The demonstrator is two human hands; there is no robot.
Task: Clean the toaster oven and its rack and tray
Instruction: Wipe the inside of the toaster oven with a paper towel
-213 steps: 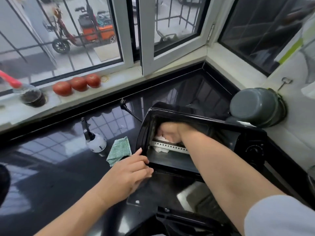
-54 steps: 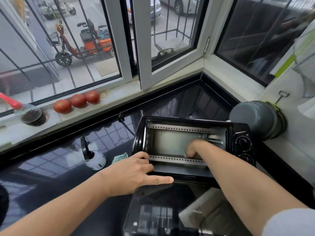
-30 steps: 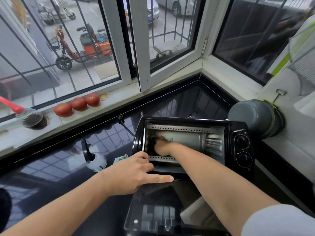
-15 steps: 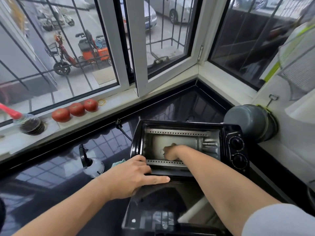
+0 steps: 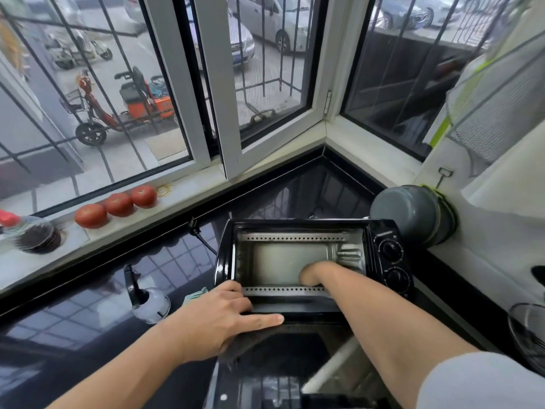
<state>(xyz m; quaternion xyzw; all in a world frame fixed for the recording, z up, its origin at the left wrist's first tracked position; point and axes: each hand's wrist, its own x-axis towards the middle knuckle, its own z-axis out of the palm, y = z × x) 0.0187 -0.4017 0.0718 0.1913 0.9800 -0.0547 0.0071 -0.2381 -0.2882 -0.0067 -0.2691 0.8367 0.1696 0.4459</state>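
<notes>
The black toaster oven [image 5: 380, 228] stands on the dark counter with its glass door [image 5: 274, 358] folded down toward me. My left hand [image 5: 218, 320] rests on the oven's lower front edge at the left, with the index finger stretched straight along the sill. My right hand [image 5: 311, 274] reaches deep inside, low on the right half of the metal cavity floor. Its fingers are hidden behind the lower perforated rail [image 5: 283, 290], and I see no cloth in it now. No rack or tray shows inside the oven.
A spray bottle [image 5: 147, 299] and a green cloth [image 5: 196, 295] lie left of the oven. A grey pot [image 5: 413, 214] sits against the right wall behind it. Three tomatoes [image 5: 118, 203] line the windowsill. The oven's cord [image 5: 200, 236] runs back-left. A dark wire basket [image 5: 528, 335] shows at the right edge.
My right hand has slid across the oven floor from the left side to the right half. My left hand has stayed on the front edge.
</notes>
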